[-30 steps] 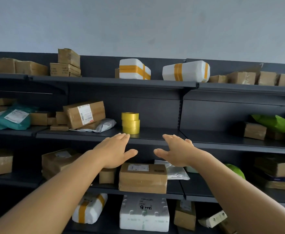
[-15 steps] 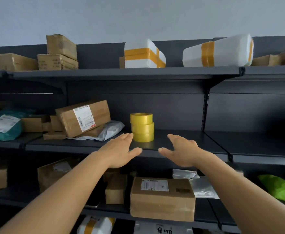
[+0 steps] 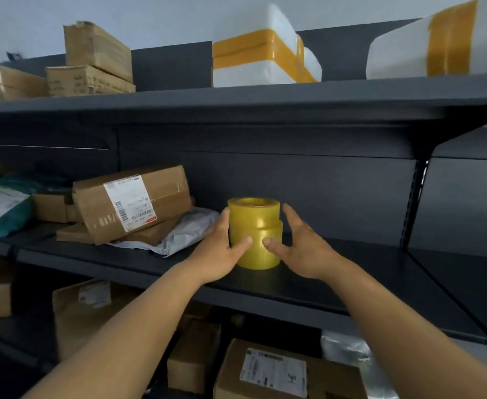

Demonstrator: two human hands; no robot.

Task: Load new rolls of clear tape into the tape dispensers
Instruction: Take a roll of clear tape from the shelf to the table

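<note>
A stack of yellowish clear tape rolls [image 3: 255, 226] stands upright on the dark middle shelf [image 3: 351, 272], the upper roll shifted slightly left of the lower ones. My left hand [image 3: 219, 254] wraps the stack's left side, fingers behind it and thumb pressed on the front. My right hand [image 3: 303, 249] cups the right side: its thumb tip touches the front, while its fingers stay spread a little off the upper roll. No tape dispenser is in view.
A labelled cardboard box [image 3: 130, 203] leans on a grey mailer bag [image 3: 190, 228] just left of the stack. A teal parcel [image 3: 3, 208] lies further left. White foam boxes [image 3: 254, 61] sit on the top shelf, and more cartons [image 3: 279, 372] below.
The view has closed in on the shelf. Both hands went forward from in front of the shelf edge to either side of the tape stack, and the left one closed on it.
</note>
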